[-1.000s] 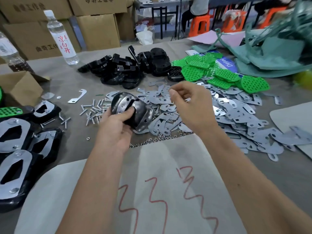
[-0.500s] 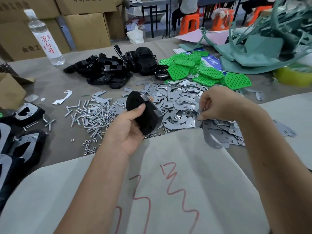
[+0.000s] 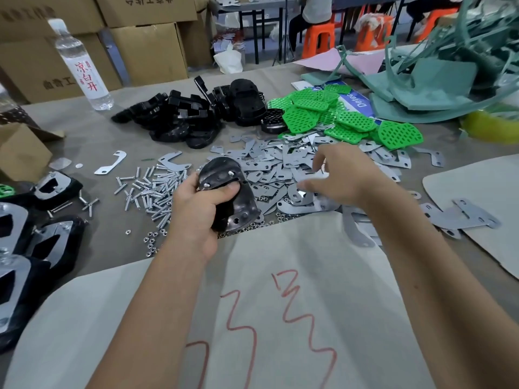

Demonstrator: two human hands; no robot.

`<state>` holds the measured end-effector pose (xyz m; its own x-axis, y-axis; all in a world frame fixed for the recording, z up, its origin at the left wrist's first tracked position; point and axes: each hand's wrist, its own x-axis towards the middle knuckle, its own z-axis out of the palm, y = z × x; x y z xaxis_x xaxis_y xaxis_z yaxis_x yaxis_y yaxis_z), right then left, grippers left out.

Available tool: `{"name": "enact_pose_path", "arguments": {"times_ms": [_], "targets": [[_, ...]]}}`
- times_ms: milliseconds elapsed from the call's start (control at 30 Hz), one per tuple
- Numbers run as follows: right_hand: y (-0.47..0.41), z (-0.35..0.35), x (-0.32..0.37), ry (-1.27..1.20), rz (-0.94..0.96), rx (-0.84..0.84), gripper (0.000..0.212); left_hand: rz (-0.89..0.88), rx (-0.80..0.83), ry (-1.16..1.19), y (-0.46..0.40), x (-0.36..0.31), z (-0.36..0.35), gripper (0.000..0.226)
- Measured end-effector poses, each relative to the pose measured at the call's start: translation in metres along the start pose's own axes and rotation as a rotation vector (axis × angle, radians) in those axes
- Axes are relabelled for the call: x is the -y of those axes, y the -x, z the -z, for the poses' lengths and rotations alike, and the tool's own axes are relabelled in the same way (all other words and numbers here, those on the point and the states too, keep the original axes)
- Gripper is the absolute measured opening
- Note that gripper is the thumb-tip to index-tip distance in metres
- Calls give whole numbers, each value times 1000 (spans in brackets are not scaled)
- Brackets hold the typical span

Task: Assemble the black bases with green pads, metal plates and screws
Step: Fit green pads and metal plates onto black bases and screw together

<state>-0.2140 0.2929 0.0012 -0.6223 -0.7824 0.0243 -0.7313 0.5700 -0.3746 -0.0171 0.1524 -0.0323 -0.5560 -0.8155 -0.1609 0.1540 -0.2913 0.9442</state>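
Your left hand [image 3: 196,204] still grips the black base [image 3: 227,192], thumb pressed across its middle, but you have turned it since half a second ago: the face towards you now shows two screw heads and open holes near its lower edge, where the plain black back faced you before. Take the pile of metal plates [image 3: 283,164] as your landmark. The base is held at that pile's left edge, above the scattered nuts [image 3: 153,240].

Your right hand [image 3: 334,175] has opened. Half a second ago it was bunched over the plates; now its fingers are spread and blurred above the pile, and I cannot tell whether anything is pinched. That reads as you still choosing a plate.

Left of the pile lie the loose screws [image 3: 151,189]. Behind it sit the green pads [image 3: 337,116], and behind it to the left the spare black bases [image 3: 196,116].
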Motion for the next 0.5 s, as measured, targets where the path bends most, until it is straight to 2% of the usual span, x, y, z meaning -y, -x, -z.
{"name": "enact_pose_path", "arguments": {"times_ms": [133, 233, 367, 467, 500], "targets": [[11, 0, 11, 58, 145, 206, 35, 24, -82, -55, 0, 2, 0, 34], [11, -9, 22, 99, 209, 220, 21, 33, -121, -72, 0, 2, 1, 30], [11, -26, 33, 141, 252, 163, 17, 73, -91, -76, -2, -2, 4, 28], [10, -29, 34, 142, 225, 155, 27, 106, -43, -81, -4, -5, 9, 34], [10, -29, 35, 172, 219, 153, 25, 106, -36, -79, -4, -5, 11, 35]]}}
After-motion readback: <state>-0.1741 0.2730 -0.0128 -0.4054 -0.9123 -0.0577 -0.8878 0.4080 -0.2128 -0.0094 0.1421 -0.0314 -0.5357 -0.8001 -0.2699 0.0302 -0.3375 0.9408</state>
